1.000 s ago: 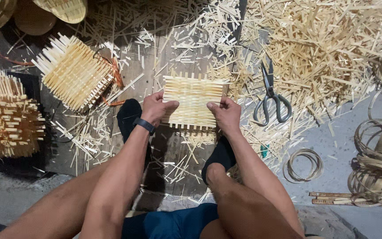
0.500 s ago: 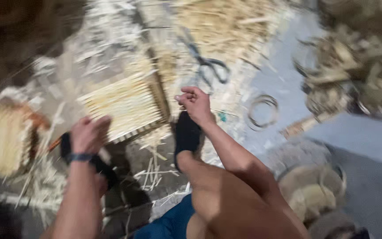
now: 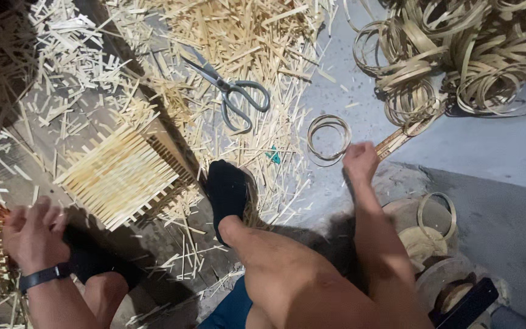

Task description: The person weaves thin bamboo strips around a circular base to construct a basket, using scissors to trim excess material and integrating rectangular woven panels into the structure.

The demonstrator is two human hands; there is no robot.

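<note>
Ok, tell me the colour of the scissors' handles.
Grey handle loops on the scissors, clearest in the head view.

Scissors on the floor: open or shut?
Slightly open. The scissors lie flat among the bamboo offcuts; their handle loops sit apart and the blades are parted a little. Neither hand touches them.

No packages, labels, signs or screens show anywhere in this view.
</note>
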